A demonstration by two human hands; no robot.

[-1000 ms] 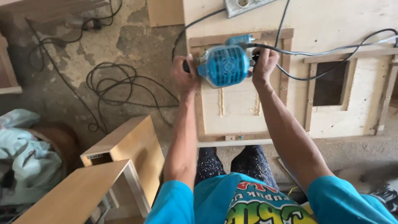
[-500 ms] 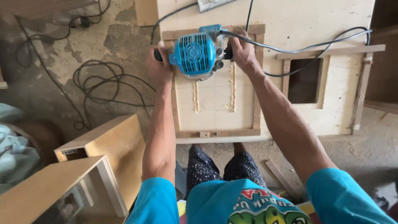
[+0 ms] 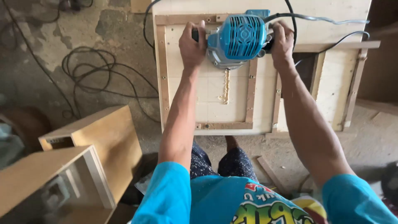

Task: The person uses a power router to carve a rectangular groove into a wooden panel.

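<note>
Router (image 3: 237,38) at the far edge of the framed plywood panel (image 3: 215,103), my left hand (image 3: 192,45) and right hand (image 3: 283,42) clamped on its side handles, sawdust-filled groove (image 3: 226,85) just below it.

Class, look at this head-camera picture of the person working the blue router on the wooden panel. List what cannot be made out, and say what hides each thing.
- Router bit: hidden under the router body, head view.
- Router handles: covered by the left hand and right hand.
- Far end of the groove: under the router.
- Cable ends: cut off by the top edge.
- Inside of the box at lower left: blurred and dark.
</note>
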